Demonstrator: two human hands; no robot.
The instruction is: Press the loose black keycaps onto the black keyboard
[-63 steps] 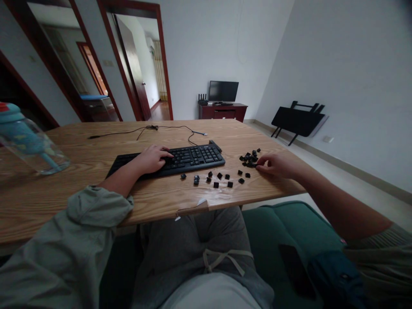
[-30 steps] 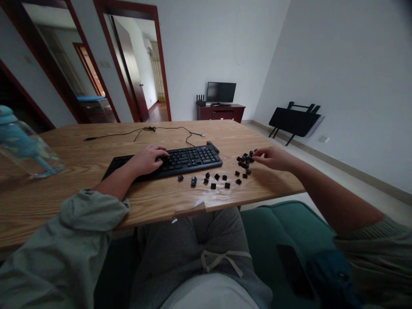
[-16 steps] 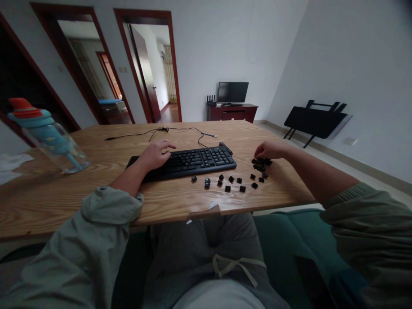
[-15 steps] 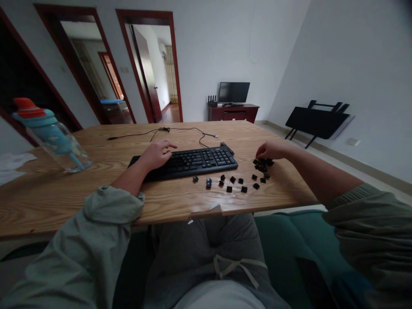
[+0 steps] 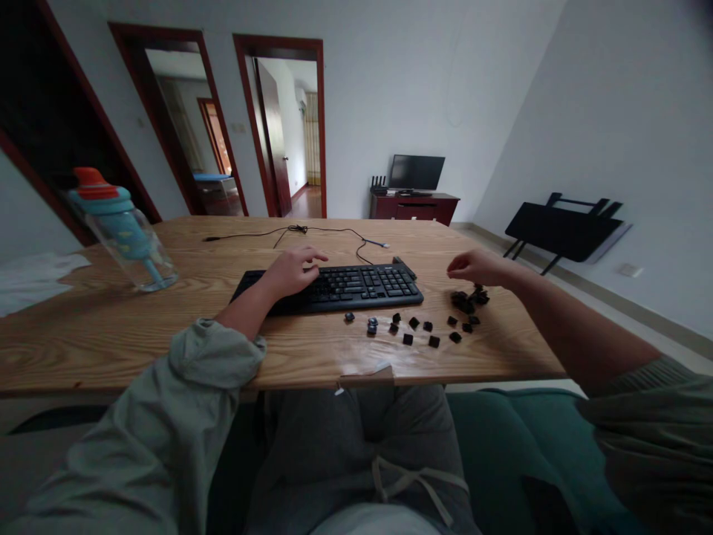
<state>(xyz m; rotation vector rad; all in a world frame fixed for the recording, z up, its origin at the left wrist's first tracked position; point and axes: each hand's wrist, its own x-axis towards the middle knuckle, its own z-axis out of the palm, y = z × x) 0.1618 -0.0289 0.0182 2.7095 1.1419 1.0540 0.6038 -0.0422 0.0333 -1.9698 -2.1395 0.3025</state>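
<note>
A black computer keyboard (image 5: 368, 286) lies on the wooden table. My left hand (image 5: 294, 269) rests over its left part, fingers spread and partly stretched out, covering some of the keys. My right hand (image 5: 477, 267) hovers above the table, to the right of the keyboard, with its fingertips pinched together. Whatever they hold, if anything, is too small to make out. Just below that hand sits a pile of loose black keycaps (image 5: 466, 300). Several more single keycaps, such as one keycap (image 5: 434, 341), lie scattered in front of the keyboard.
A clear bottle with a red and blue lid (image 5: 125, 230) stands at the left, beside white tissue (image 5: 38, 282). Behind the keyboard runs a black cable (image 5: 334, 229). The table's front edge holds a brown patch (image 5: 368, 380). A folded black table (image 5: 562, 230) leans on the right wall.
My right hand has risen off the keycap pile, its fingers still pinched. My left hand stays on the keyboard. The whole view has shifted slightly with my head.
</note>
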